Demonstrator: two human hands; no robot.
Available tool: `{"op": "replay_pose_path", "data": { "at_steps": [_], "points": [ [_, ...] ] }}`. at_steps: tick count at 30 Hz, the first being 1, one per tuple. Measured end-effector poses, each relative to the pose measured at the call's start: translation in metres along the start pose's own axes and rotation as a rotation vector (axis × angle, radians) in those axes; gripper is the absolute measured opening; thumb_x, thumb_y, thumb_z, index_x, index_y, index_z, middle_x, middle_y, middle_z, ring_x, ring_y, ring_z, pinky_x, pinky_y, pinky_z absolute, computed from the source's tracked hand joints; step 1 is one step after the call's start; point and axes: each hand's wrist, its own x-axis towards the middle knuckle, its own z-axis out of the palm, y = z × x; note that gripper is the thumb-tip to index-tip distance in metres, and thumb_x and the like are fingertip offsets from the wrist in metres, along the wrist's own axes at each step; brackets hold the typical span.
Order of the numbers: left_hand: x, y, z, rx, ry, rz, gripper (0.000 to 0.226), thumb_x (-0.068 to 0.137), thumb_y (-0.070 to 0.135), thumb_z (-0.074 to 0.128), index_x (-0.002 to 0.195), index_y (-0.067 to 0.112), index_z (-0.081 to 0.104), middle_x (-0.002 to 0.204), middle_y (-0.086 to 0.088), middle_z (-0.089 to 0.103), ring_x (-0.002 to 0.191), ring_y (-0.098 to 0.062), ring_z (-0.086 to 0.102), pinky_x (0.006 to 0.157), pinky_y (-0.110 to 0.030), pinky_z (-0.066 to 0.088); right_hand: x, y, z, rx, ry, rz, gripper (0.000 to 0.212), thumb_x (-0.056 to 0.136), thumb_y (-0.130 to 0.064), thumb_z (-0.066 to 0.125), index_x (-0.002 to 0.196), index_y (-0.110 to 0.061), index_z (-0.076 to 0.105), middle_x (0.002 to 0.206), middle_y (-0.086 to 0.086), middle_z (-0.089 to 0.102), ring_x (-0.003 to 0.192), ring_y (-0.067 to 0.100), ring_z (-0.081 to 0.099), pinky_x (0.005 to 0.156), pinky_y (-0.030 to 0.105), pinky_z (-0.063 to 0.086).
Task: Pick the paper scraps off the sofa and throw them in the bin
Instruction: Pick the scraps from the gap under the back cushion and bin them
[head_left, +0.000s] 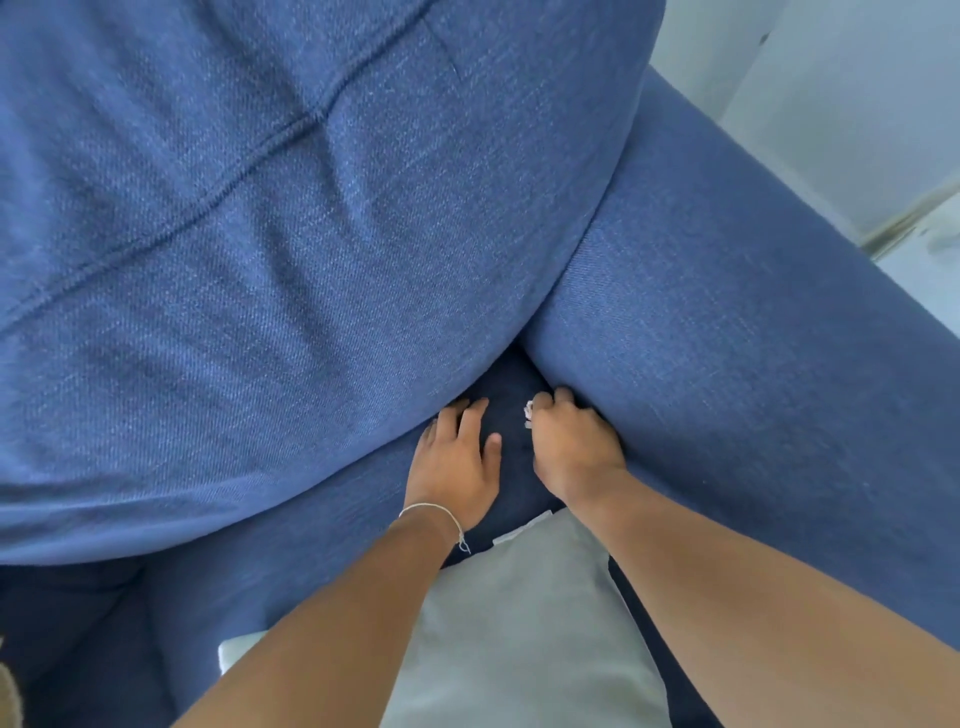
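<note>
Here, the sofa (322, 218) is covered in blue woven twill with a stitched seam across its rounded back cushion, and a smooth pale grey cushion (519, 634) lies below the wrists. The left hand (454, 462), a thin string bracelet (434, 512) at its wrist, rests with fingers spread flat in the dark corner crevice. The right hand (574, 447) has its fingers curled, pinching a small white crumpled paper scrap (529, 413) beside the armrest (753, 338).

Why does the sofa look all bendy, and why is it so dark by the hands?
Head view: the wide lens bows the sofa; the crevice beside the left hand and right hand lies in shadow; the white scrap looks slightly blurred.
</note>
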Motion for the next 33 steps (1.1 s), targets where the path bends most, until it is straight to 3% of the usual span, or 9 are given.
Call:
{"op": "replay_pose_path", "data": {
  "at_steps": [2, 5, 8, 12, 16, 21, 24, 27, 33],
  "points": [
    [-0.005, 0.006, -0.005, -0.003, 0.001, -0.029, 0.046, 0.097, 0.032, 0.046, 0.14, 0.015, 0.046, 0.137, -0.01, 0.049, 0.125, -0.029, 0.05, 0.107, -0.041, 0.039, -0.02, 0.004, 0.0, -0.003, 0.097, -0.033, 0.02, 0.093, -0.012, 0.052, 0.113, -0.013, 0.051, 0.116, 0.009, 0.049, 0.084, 0.028, 0.07, 0.062, 0.035, 0.048],
    [-0.022, 0.015, -0.014, -0.005, 0.032, -0.096, 0.044, 0.098, 0.031, 0.047, 0.139, 0.017, 0.047, 0.136, -0.007, 0.05, 0.124, -0.029, 0.05, 0.106, -0.043, 0.04, -0.053, 0.013, -0.003, 0.02, 0.143, -0.086, 0.028, 0.075, -0.011, 0.071, 0.096, -0.016, 0.054, 0.105, 0.008, 0.05, 0.051, 0.021, 0.063, 0.042, 0.029, 0.032],
    [-0.044, 0.03, -0.025, -0.035, 0.061, -0.202, 0.044, 0.099, 0.033, 0.044, 0.141, 0.02, 0.044, 0.14, -0.004, 0.046, 0.128, -0.026, 0.047, 0.107, -0.042, 0.037, -0.087, 0.025, -0.017, 0.048, 0.204, -0.154, 0.032, 0.069, -0.015, 0.076, 0.093, -0.02, 0.055, 0.105, 0.003, 0.052, 0.043, 0.016, 0.057, 0.037, 0.026, 0.023],
    [-0.059, 0.073, -0.049, -0.075, 0.122, -0.177, 0.044, 0.1, 0.034, 0.042, 0.142, 0.02, 0.044, 0.144, -0.003, 0.042, 0.131, -0.024, 0.044, 0.11, -0.041, 0.035, -0.128, 0.048, -0.073, 0.229, 0.408, -0.2, 0.015, 0.087, -0.023, 0.062, 0.098, -0.024, 0.051, 0.111, -0.005, 0.048, 0.041, 0.022, 0.05, 0.034, 0.03, 0.036],
    [-0.045, 0.152, -0.084, -0.214, 0.261, -0.124, 0.044, 0.1, 0.035, 0.041, 0.14, 0.019, 0.046, 0.143, -0.002, 0.042, 0.13, -0.023, 0.045, 0.11, -0.044, 0.036, -0.156, 0.096, -0.157, 0.492, 0.624, -0.169, 0.011, 0.096, -0.034, 0.047, 0.101, -0.026, 0.053, 0.113, -0.008, 0.048, 0.05, 0.023, 0.053, 0.047, 0.036, 0.048],
    [-0.029, 0.288, -0.095, -0.169, 0.222, 0.223, 0.047, 0.1, 0.038, 0.04, 0.143, 0.02, 0.043, 0.148, -0.007, 0.038, 0.132, -0.026, 0.041, 0.11, -0.045, 0.034, -0.186, 0.228, -0.207, 0.642, 0.829, 0.098, 0.011, 0.096, -0.033, 0.055, 0.1, -0.025, 0.061, 0.113, -0.008, 0.049, 0.068, 0.01, 0.061, 0.061, 0.032, 0.05],
    [-0.031, 0.372, -0.067, -0.059, 0.08, 0.453, 0.058, 0.097, 0.051, 0.039, 0.147, 0.023, 0.036, 0.149, -0.008, 0.035, 0.139, -0.029, 0.034, 0.113, -0.045, 0.031, -0.212, 0.322, -0.182, 0.537, 0.844, 0.276, 0.015, 0.095, -0.033, 0.056, 0.099, -0.023, 0.066, 0.116, -0.001, 0.048, 0.092, 0.018, 0.06, 0.066, 0.029, 0.045],
    [-0.034, 0.434, -0.028, 0.107, 0.002, 0.578, 0.068, 0.094, 0.062, 0.032, 0.149, 0.022, 0.033, 0.147, -0.009, 0.036, 0.144, -0.033, 0.026, 0.116, -0.045, 0.027, -0.243, 0.404, -0.132, 0.319, 0.696, 0.437, 0.018, 0.093, -0.032, 0.06, 0.098, -0.02, 0.073, 0.121, 0.007, 0.05, 0.103, 0.028, 0.052, 0.078, 0.038, 0.051],
    [-0.051, 0.459, 0.031, 0.256, -0.132, 0.481, 0.076, 0.09, 0.068, 0.014, 0.151, 0.024, 0.024, 0.156, -0.013, 0.028, 0.15, -0.032, 0.005, 0.121, -0.045, 0.013, -0.289, 0.479, -0.042, 0.198, 0.412, 0.574, 0.016, 0.091, -0.029, 0.063, 0.095, -0.021, 0.075, 0.118, 0.008, 0.054, 0.102, 0.032, 0.052, 0.084, 0.041, 0.047]
  ]
}}
